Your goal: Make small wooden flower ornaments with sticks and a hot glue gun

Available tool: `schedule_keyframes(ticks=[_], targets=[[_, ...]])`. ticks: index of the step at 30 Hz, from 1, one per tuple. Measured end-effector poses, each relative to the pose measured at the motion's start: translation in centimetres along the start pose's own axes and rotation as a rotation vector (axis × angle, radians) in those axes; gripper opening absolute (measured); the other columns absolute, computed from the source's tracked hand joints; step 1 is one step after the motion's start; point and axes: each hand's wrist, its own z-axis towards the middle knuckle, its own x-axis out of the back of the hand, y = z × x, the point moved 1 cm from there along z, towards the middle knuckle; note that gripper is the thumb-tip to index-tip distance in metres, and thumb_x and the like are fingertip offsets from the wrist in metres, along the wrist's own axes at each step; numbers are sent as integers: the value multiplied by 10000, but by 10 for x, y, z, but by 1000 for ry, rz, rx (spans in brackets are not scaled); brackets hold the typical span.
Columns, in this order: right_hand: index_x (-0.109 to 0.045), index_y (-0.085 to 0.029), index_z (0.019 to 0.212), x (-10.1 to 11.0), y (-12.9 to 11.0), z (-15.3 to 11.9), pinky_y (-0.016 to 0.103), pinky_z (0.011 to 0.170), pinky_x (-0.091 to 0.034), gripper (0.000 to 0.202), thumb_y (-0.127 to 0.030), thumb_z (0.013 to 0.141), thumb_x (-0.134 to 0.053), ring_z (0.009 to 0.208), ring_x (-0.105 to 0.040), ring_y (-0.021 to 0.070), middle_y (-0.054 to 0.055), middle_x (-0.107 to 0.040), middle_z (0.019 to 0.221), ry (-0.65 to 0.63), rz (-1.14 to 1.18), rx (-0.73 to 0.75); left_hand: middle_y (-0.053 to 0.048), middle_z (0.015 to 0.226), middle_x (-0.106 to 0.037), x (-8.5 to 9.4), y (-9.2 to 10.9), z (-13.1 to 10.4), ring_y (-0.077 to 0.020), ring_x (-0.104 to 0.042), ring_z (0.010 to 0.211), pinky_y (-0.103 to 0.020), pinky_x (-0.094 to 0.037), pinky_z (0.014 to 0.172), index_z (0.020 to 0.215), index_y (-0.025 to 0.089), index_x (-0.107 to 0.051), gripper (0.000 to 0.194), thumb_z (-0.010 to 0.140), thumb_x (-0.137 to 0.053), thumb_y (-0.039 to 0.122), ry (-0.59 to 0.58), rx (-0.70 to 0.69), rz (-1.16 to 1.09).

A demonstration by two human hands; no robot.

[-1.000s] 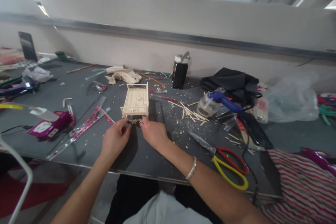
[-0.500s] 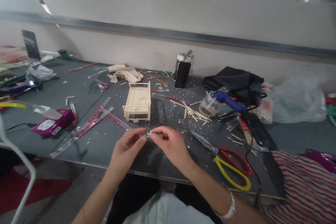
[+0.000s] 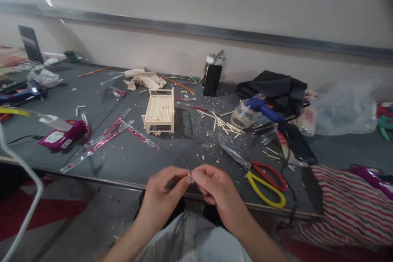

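My left hand (image 3: 167, 190) and my right hand (image 3: 216, 188) meet fingertip to fingertip over the table's front edge. Between them is a small pale wooden piece (image 3: 190, 177), mostly covered by the fingers, and a thin clear strand rises from it. Both hands are closed in a pinch. Beyond them stands a miniature bed (image 3: 159, 108) of pale wooden sticks, with little flower-like pieces on its slats and one at its foot. Loose sticks (image 3: 224, 125) lie in a heap to its right. Scissors (image 3: 260, 180) with red and yellow handles rest right of my right hand.
A blue glue gun (image 3: 265, 108) lies on a clear jar (image 3: 242, 114). A phone (image 3: 212, 80) leans at the back; another (image 3: 297, 143) lies right. Plastic packets (image 3: 101, 143) and a purple device (image 3: 63, 135) are left. Striped cloth (image 3: 353, 208) hangs over the front right edge.
Both hands have moved down and to the right, nearer my body, still pinching together. The view has shifted, so the table's things appear slightly higher.
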Motion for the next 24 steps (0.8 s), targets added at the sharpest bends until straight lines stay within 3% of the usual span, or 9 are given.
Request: schedule_keyframes(ticks=[7,12,16,20,24], targets=[[-599,-167,665,-6,-6,-2,200,417,-172,255,-377,700,-739,478,-255,52,-85,-378,532,-6,51,56,-37,731,-719,5,9,-5,-182,-636,692,-267,-478,670,762,213,-757,84,780,-702,273,-12,42,-68],[-572,-170,656,-1,-3,-7,197,423,-188,235,-342,724,-717,490,-278,56,-74,-394,550,57,89,86,-34,712,-704,-3,7,-5,-169,-611,697,-252,-459,667,726,196,-746,88,750,-730,279,-46,164,-190],[-544,-177,688,9,-8,-13,196,432,-213,262,-368,788,-692,495,-292,62,-68,-392,563,102,136,149,-14,667,-665,-11,7,-6,-125,-569,645,-221,-442,641,742,173,-722,139,740,-762,306,-118,353,-482],[-474,-196,644,37,-10,-31,197,426,-258,325,-383,802,-689,515,-291,81,-55,-371,605,218,207,218,-19,712,-671,-13,4,-6,-114,-597,639,-224,-467,652,774,156,-693,173,745,-777,304,-178,537,-806],[-432,-222,566,95,26,-69,230,393,-335,432,-513,769,-679,476,-323,107,-38,-361,574,421,94,101,-16,715,-668,-13,-4,-3,-100,-607,609,-209,-481,618,759,149,-687,173,738,-790,287,-154,586,-942]])
